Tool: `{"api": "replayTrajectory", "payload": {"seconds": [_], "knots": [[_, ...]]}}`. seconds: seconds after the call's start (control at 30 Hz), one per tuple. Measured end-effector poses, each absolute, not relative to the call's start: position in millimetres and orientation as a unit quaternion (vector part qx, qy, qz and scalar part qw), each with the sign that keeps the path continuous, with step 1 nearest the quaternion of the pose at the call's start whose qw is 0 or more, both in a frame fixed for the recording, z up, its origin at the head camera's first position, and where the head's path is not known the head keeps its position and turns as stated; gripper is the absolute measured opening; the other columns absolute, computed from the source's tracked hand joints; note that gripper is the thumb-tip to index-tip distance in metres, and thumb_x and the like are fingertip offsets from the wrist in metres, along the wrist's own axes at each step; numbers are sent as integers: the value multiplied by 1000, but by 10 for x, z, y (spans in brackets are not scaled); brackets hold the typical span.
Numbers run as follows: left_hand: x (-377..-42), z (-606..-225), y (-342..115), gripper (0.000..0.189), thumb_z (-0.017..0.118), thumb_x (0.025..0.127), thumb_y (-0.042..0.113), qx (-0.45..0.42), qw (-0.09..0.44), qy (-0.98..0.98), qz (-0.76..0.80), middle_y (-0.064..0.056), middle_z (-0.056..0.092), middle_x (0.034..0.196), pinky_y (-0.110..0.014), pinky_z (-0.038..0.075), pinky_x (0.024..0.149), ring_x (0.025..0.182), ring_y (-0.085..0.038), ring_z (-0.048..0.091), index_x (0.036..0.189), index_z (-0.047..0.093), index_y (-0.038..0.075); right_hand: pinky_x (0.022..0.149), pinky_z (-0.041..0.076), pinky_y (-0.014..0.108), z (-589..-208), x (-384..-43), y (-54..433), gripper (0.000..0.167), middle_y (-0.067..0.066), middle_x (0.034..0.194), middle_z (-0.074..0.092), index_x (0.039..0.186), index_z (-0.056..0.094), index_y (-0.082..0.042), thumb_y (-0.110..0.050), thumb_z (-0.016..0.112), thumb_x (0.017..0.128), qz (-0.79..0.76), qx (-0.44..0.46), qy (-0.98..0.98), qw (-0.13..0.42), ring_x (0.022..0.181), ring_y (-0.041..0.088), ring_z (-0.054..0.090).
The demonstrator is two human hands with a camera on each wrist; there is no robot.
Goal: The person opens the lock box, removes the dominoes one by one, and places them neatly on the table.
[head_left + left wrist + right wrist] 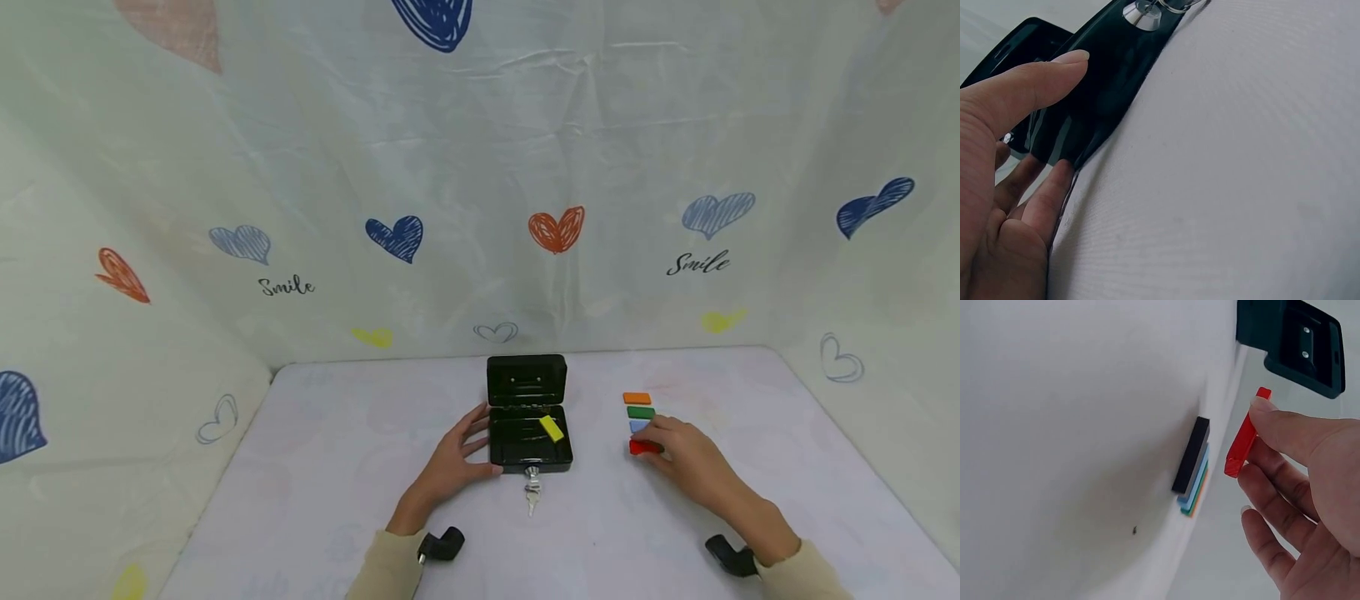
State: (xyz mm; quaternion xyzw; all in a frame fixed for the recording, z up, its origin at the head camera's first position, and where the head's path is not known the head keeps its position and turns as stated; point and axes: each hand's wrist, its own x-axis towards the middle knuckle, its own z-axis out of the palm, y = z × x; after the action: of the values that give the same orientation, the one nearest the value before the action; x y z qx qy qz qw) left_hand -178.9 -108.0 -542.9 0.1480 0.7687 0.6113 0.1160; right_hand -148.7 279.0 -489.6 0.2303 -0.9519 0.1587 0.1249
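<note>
A black cash box (531,467) stands on the table with its lid (527,380) raised. Inside its tray lies a yellow block (551,428). My left hand (457,454) holds the box at its left side, thumb on the front face near the corner and fingers along the side. Between thumb and fingers, my right hand (686,458) pinches a red block (1247,434), lifted above the table. Below it rests a black block (1191,456), hidden in the head view. Beyond, in a row, are light blue (638,425), green (641,412) and orange (637,398) blocks.
Keys (532,498) on a ring hang from the lock at the box's front. The white table (315,492) ends at a curtain wall (450,292) printed with hearts. A dark wrist mount (442,544) sits by each sleeve.
</note>
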Motion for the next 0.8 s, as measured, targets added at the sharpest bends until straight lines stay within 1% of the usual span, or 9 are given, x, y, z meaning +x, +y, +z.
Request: {"api": "replayTrajectory", "payload": {"seconds": [0.17, 0.23, 0.37, 0.47, 0.57, 0.8], "knots": [[-1793, -5419, -1075, 103, 88, 84, 3, 144, 116, 770, 610, -16, 37, 168, -42, 54, 112, 145, -44, 50, 168, 30, 17, 82, 65, 44, -4936, -1446, 2884, 32, -2, 100, 73, 105, 82, -8, -6, 94, 76, 159, 227, -954, 114, 91, 21, 71], [-1794, -5413, -1072, 103, 88, 84, 3, 144, 116, 771, 609, -16, 37, 168, -42, 54, 112, 145, -43, 50, 168, 30, 18, 82, 65, 43, -4947, -1434, 2907, 32, -3, 99, 73, 106, 82, -9, -6, 93, 76, 162, 228, -954, 111, 90, 20, 70], [-1794, -5402, -1071, 104, 87, 84, 1, 147, 115, 772, 608, -16, 36, 168, -43, 54, 112, 145, -44, 50, 168, 29, 16, 78, 64, 37, -4953, -1417, 2930, 31, -8, 96, 71, 105, 83, -12, -7, 93, 76, 166, 231, -953, 108, 85, 12, 64], [-1793, -5393, -1070, 103, 87, 84, 1, 145, 116, 772, 608, -16, 37, 168, -43, 53, 112, 145, -44, 50, 168, 30, 17, 76, 63, 35, -4952, -1413, 2933, 29, -9, 94, 70, 103, 83, -13, -8, 94, 76, 165, 228, -954, 99, 84, 10, 62], [-1789, -5392, -1069, 103, 88, 84, 1, 141, 116, 773, 608, -15, 38, 168, -42, 53, 112, 145, -43, 50, 168, 30, 18, 77, 63, 36, -4953, -1416, 2929, 27, -8, 94, 70, 101, 82, -13, -9, 93, 77, 160, 221, -958, 84, 84, 11, 62], [-1782, -5401, -1066, 102, 88, 84, 1, 150, 107, 769, 612, -20, 38, 167, -45, 54, 112, 144, -47, 50, 167, 31, 15, 81, 65, 42, -4968, -1419, 2920, 25, -4, 95, 72, 100, 82, -12, -9, 93, 78, 151, 213, -963, 63, 87, 16, 66]]}}
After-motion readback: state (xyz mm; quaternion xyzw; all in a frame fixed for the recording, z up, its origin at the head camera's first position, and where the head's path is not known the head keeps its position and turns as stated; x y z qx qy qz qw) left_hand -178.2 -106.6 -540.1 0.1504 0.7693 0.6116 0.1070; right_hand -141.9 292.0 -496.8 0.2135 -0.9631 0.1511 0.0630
